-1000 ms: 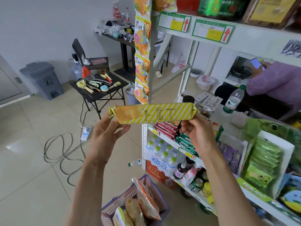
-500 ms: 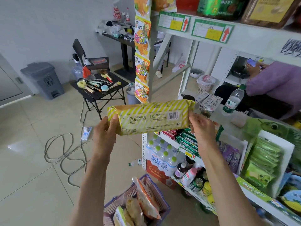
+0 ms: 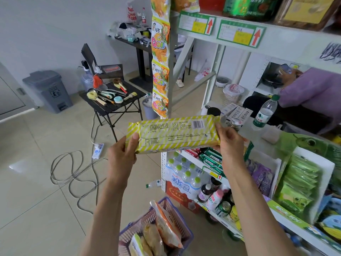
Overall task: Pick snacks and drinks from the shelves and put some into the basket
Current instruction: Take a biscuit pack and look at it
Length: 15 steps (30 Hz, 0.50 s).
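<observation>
I hold a long yellow striped packet [image 3: 175, 133] in front of me with both hands, its back side with the printed text and barcode facing me. My left hand [image 3: 122, 154] grips its left end, with the thumb on the printed side and the other fingers curled behind. My right hand [image 3: 229, 143] grips the right end in the same way, fingers closed around the edge. The packet lies almost level, tilted a little up to the right, above the floor and beside the shelves [image 3: 208, 163]. Below, near my arms, the purple basket [image 3: 184, 226] stands on the floor with some snack bags [image 3: 166, 228] in it. On the lower shelves are water bottles [image 3: 184, 174] and cans [image 3: 224, 207].
</observation>
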Each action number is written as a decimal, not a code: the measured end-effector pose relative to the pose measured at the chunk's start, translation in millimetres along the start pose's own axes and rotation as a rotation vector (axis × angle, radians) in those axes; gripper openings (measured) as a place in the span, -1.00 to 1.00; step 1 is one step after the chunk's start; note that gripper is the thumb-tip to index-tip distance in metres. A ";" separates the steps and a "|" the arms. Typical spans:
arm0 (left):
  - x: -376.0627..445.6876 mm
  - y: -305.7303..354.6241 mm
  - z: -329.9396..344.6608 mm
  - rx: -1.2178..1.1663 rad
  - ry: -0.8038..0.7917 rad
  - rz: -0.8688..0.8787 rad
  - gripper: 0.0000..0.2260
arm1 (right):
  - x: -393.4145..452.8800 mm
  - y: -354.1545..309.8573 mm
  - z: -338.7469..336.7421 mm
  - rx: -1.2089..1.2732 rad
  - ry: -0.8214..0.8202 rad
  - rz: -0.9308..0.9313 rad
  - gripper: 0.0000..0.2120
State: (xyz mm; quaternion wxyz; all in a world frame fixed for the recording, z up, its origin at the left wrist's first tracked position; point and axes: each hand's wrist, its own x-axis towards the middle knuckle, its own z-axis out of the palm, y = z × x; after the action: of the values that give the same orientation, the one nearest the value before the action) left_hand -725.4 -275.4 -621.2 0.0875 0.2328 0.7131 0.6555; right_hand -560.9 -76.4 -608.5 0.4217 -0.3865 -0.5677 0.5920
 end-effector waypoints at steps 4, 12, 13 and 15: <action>0.7 2.6 0.0 -0.014 -0.015 0.011 -0.55 | -0.3 -0.6 0.7 0.008 0.012 0.001 -0.67; 3.8 8.0 -0.4 -0.027 -0.029 0.017 -0.53 | 1.9 -2.1 1.3 -0.005 0.011 0.007 -0.71; 4.0 8.8 0.2 -0.032 -0.031 0.017 -0.54 | 1.8 -2.5 1.3 -0.002 0.009 0.010 -0.71; 4.1 9.8 0.1 -0.039 -0.034 0.013 -0.55 | 1.8 -3.1 1.6 0.001 0.012 0.009 -0.70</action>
State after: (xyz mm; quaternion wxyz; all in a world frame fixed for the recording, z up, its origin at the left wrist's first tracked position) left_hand -726.8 -273.1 -610.9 0.0998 0.2466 0.6971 0.6657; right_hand -562.8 -75.3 -605.2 0.4225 -0.3926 -0.5631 0.5918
